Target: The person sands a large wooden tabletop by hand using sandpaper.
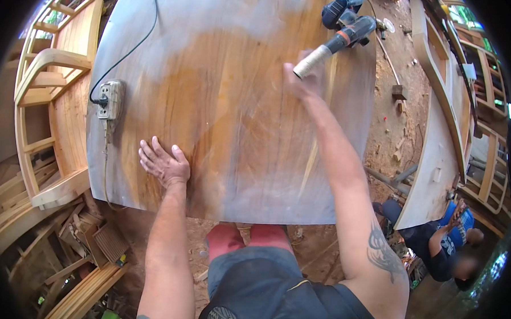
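My left hand (pixel 165 164) lies flat on the large wooden tabletop (pixel 224 104), fingers spread and holding nothing. The brown grain of the top shows through pale, dusty patches. My right hand (pixel 306 82) is smeared by motion at the pale tube end of a corded power tool with a dark body and an orange ring (pixel 347 33), which looks like a blower. The tube overlaps this hand, so I cannot tell whether its fingers grip the tube or only pass beside it.
A power outlet box (pixel 111 100) with a plugged-in black cord (pixel 142 42) rests on the top's left side. Wooden frames (pixel 52 83) stand at left, and a curved panel (pixel 429 157) leans at right. Another person (pixel 436 243) sits at lower right. Wood scraps (pixel 88 241) lie lower left.
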The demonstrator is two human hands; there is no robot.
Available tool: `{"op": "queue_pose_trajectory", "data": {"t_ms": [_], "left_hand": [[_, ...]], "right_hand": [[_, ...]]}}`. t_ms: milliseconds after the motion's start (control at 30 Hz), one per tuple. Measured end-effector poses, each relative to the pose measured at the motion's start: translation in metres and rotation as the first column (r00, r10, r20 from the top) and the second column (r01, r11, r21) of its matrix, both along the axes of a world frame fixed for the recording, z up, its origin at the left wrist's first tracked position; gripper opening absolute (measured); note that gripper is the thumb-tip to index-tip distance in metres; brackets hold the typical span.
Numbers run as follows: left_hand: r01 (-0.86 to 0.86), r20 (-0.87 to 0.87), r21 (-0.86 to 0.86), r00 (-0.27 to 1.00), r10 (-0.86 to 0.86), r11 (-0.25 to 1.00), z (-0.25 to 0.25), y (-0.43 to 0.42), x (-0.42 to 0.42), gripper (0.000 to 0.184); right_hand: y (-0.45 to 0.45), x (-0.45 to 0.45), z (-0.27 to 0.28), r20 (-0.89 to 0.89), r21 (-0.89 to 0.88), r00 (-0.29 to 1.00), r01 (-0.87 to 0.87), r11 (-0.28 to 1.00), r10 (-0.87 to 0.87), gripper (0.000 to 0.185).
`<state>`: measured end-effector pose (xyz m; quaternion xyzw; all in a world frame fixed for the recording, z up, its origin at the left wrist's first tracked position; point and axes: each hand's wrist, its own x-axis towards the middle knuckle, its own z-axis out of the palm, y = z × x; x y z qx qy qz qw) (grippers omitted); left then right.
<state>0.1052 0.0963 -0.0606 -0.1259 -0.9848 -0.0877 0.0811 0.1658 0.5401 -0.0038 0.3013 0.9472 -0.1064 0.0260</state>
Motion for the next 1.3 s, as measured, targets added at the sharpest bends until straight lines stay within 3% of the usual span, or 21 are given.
{"op": "queue_pose_trajectory", "data": {"t_ms": [100,200,267,333,433,500,567,633,700,767,833,900,967,1033,1100,1167,1233,1300], "left_hand": [[0.006,0.002,0.003,1.000,-0.006,1.000,0.003,0.001,0.001,0.077],[-0.007,0.019,-0.014,1.000,0.007,1.000,0.002,0.001,0.000,0.077],[-0.002,0.024,-0.006,1.000,0.003,1.000,0.003,0.000,0.002,0.077],[-0.004,0.007,-0.010,1.000,0.004,1.000,0.003,-0.001,0.000,0.076],[0.001,-0.016,-0.011,1.000,-0.001,1.000,0.001,0.002,0.000,0.076],[0.007,-0.011,-0.002,1.000,-0.007,1.000,0.000,0.000,0.001,0.077],[0.004,-0.007,-0.007,1.000,-0.004,1.000,0.000,0.000,0.001,0.077],[-0.003,-0.007,-0.008,1.000,0.003,1.000,0.000,0.002,-0.002,0.077],[0.000,0.003,-0.014,1.000,0.000,1.000,0.003,0.001,0.000,0.077],[-0.013,-0.010,-0.008,1.000,0.013,1.000,0.003,0.001,-0.001,0.075],[-0.003,-0.012,-0.008,1.000,0.003,1.000,0.003,0.002,0.004,0.074],[-0.002,-0.026,-0.013,1.000,0.001,1.000,0.002,0.002,0.001,0.074],[-0.005,-0.029,-0.010,1.000,0.004,1.000,0.000,0.002,0.001,0.074],[-0.003,-0.022,-0.011,1.000,0.003,1.000,0.001,0.003,0.000,0.074],[-0.015,-0.003,-0.014,1.000,0.015,1.000,0.000,0.001,0.000,0.074],[-0.011,-0.005,-0.012,1.000,0.011,1.000,0.001,0.001,0.003,0.074],[-0.019,-0.015,-0.012,1.000,0.019,1.000,0.000,0.001,0.001,0.074],[-0.019,-0.015,-0.013,1.000,0.019,1.000,0.000,0.002,0.001,0.073]], "right_hand": [[-0.072,0.005,-0.040,-0.208,0.097,0.909,-0.348,0.932,0.361,0.076],[-0.090,0.088,-0.035,-0.249,-0.077,0.896,-0.397,0.914,0.368,0.080],[-0.038,0.135,-0.058,-0.259,0.026,0.932,-0.254,0.967,0.252,0.084],[0.036,0.132,-0.084,-0.275,0.233,0.961,0.039,0.972,0.028,0.080],[0.051,0.039,-0.028,-0.070,0.095,0.986,0.157,0.983,-0.151,0.073],[-0.014,0.021,-0.017,-0.295,-0.320,0.954,-0.039,0.947,-0.060,0.066],[-0.079,0.052,-0.036,-0.218,0.003,0.924,-0.321,0.947,0.314,0.077],[-0.122,0.115,-0.026,-0.243,-0.137,0.909,-0.379,0.915,0.340,0.076],[-0.098,0.171,-0.036,-0.193,-0.139,0.943,-0.300,0.944,0.272,0.080],[-0.026,0.190,-0.076,-0.204,0.169,0.970,-0.096,0.981,0.130,0.080],[0.009,0.147,-0.060,-0.252,0.004,0.943,0.227,0.974,-0.219,0.079],[-0.002,0.093,-0.048,-0.117,-0.046,0.982,0.144,0.989,-0.148,0.077],[-0.081,0.073,-0.035,-0.266,-0.090,0.959,-0.131,0.987,0.103,0.076],[-0.157,0.114,-0.037,-0.226,-0.135,0.935,-0.308,0.942,0.274,0.080],[-0.176,0.177,-0.020,-0.161,-0.311,0.950,-0.307,0.900,0.269,0.083],[-0.132,0.226,-0.033,-0.111,-0.201,0.976,-0.206,0.958,0.186,0.086],[-0.066,0.221,-0.062,-0.177,0.001,0.982,0.062,0.998,-0.061,0.086],[-0.039,0.158,-0.051,-0.194,-0.044,0.935,0.295,0.955,-0.298,0.089]]}}
